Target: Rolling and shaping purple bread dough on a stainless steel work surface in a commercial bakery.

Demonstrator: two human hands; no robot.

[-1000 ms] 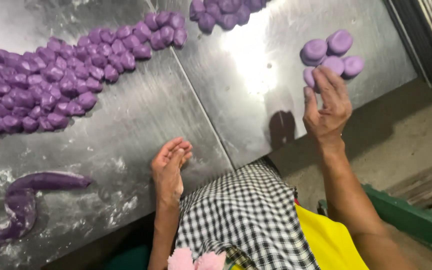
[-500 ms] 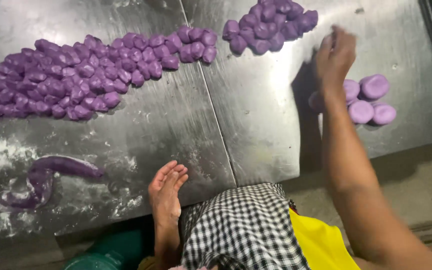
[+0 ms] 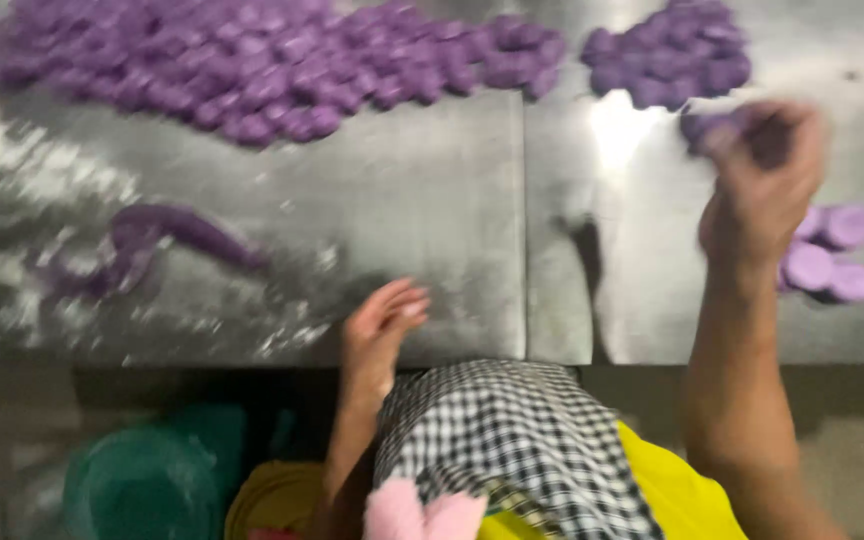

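Observation:
My right hand (image 3: 762,185) is raised over the right part of the steel table (image 3: 432,220), fingers curled around small purple dough pieces (image 3: 707,125); the view is blurred there. Just right of and below that hand lie a few flattened purple discs (image 3: 832,255). Beyond it sits a small heap of purple dough balls (image 3: 667,55). A long heap of purple dough balls (image 3: 252,70) runs across the far left. My left hand (image 3: 382,330) rests at the table's near edge, fingers apart, holding nothing.
A purple dough rope (image 3: 182,230) lies curled on the left among white flour smears (image 3: 12,150). A seam (image 3: 524,230) splits the tabletop. Below the edge are a checked cloth (image 3: 512,440), a yellow garment (image 3: 682,490) and a green tub (image 3: 152,480).
My right hand has drawn back from the small far heap toward the flattened discs, now with purple pieces at its fingers. The left hand has stayed at the table edge.

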